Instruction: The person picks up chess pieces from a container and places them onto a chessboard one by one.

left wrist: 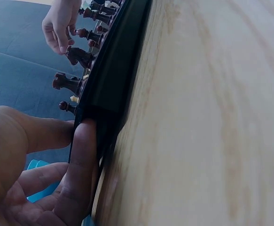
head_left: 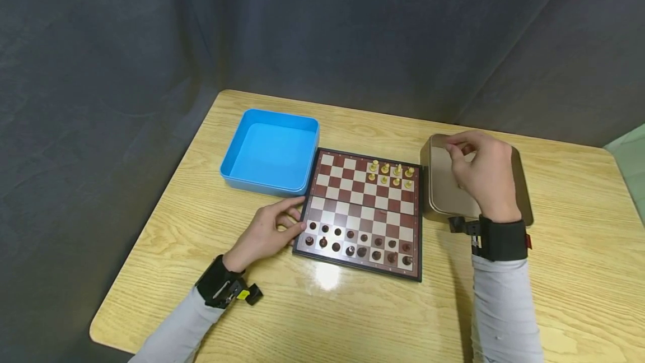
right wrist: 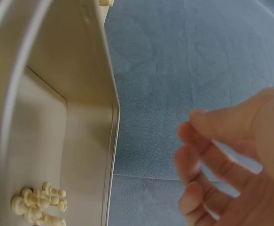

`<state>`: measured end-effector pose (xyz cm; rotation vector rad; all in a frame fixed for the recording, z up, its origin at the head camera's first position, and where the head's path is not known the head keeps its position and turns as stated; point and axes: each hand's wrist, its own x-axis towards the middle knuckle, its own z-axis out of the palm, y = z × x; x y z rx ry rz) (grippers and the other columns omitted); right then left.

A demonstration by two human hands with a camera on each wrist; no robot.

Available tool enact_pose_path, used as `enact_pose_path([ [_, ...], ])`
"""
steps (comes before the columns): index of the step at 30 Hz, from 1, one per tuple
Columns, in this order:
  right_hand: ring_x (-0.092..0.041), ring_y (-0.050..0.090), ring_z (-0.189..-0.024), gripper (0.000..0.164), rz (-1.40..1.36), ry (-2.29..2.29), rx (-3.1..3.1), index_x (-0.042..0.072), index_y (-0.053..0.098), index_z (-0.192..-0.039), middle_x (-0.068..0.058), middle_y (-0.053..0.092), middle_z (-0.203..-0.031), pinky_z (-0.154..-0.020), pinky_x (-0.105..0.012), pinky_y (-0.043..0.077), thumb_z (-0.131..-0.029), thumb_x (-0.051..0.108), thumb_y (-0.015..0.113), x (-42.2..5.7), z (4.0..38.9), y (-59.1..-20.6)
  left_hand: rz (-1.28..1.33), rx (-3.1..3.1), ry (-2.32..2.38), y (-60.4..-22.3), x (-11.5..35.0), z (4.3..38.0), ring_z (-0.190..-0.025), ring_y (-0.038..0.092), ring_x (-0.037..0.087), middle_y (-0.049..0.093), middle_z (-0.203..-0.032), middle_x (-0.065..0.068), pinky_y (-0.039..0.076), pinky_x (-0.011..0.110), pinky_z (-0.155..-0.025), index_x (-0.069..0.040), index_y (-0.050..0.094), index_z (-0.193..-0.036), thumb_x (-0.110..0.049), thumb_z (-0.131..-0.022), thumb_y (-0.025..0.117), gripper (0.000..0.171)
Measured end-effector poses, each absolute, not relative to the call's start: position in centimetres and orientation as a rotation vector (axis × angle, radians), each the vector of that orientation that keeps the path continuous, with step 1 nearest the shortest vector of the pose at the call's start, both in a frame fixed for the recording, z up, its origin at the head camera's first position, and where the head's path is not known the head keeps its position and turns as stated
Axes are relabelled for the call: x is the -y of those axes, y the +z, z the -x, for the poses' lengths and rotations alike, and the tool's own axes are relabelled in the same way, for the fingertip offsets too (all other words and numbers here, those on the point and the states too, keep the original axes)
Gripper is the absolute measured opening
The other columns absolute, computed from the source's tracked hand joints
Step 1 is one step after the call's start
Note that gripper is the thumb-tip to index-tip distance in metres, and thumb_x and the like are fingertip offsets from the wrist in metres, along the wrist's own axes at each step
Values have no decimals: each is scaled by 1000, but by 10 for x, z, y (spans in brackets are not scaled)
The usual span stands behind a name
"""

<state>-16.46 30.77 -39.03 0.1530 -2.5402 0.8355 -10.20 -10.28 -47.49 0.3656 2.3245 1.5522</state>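
Note:
A folding chessboard (head_left: 353, 209) bears dark red chess pieces (head_left: 350, 250) in two rows along its near side. Several cream chess pieces (head_left: 385, 168) stand at its far right corner. My left hand (head_left: 264, 231) grips the board's left edge, thumb and forefinger against the rim in the left wrist view. To the right, my right hand (head_left: 484, 170) hovers over a metal tin (head_left: 427, 184), fingers loosely bent and thumb near the forefinger. No piece shows between them in the right wrist view. Inside the tin lies a cluster of cream chess pieces (right wrist: 38, 205).
Behind the board's left side stands a blue plastic box (head_left: 272, 153). Everything sits on a wood-grain table (head_left: 302, 318). Dark cloth (head_left: 322, 32) hangs beyond the table's far edge.

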Motion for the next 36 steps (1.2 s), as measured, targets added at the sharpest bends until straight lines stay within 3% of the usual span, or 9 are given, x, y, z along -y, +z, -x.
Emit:
enact_pose_path([
  [7, 16, 45, -61, 16, 53, 850, 2578, -2, 82, -105, -24, 77, -93, -47, -12, 32, -99, 8, 70, -315, 164, -395, -350, -2315, 1557, -476, 103, 102, -84, 76, 18, 71, -112, 15, 66, 29, -66, -1, 54, -154, -3, -98, 75, 60],
  [14, -22, 59, -78, 22, 192, 805, 2694, -5, 79, -110, -28, 75, -104, -51, -14, 34, -101, 11, 66, -329, 163, -399, -343, -2316, 1550, -474, 103, 102, -84, 75, 18, 71, -112, 15, 67, 30, -66, -1, 54, -154, -2, -98, 75, 60],
  [20, -28, 62, -83, 30, 300, 833, 2815, -5, 76, -121, -28, 74, -110, -49, -23, 41, -105, 15, 61, -337, 163, -402, -342, -2322, 1542, -473, 103, 103, -83, 75, 18, 70, -112, 15, 67, 30, -66, -1, 54, -154, -2, -98, 75, 60],
  [25, -41, 70, -87, 35, 331, 833, 2909, -11, 70, -128, -36, 70, -118, -50, -26, 46, -104, 10, 57, -345, 163, -405, -346, -2314, 1545, -473, 103, 103, -84, 75, 18, 70, -113, 16, 67, 30, -66, -1, 53, -154, -2, -98, 75, 60],
  [31, -31, 66, -74, 39, 318, 813, 3019, -15, 66, -131, -40, 67, -121, -51, -29, 46, -100, 5, 53, -356, 163, -407, -347, -2315, 1551, -473, 103, 102, -83, 75, 18, 70, -112, 15, 67, 30, -66, -1, 54, -154, -2, -98, 75, 60],
  [36, -36, 64, -82, 40, 372, 799, 3054, -14, 64, -133, -41, 65, -125, -54, -29, 46, -100, 4, 53, -359, 163, -407, -344, -2310, 1556, -473, 103, 102, -83, 75, 18, 70, -112, 15, 67, 30, -66, -1, 54, -154, -2, -98, 75, 60],
])
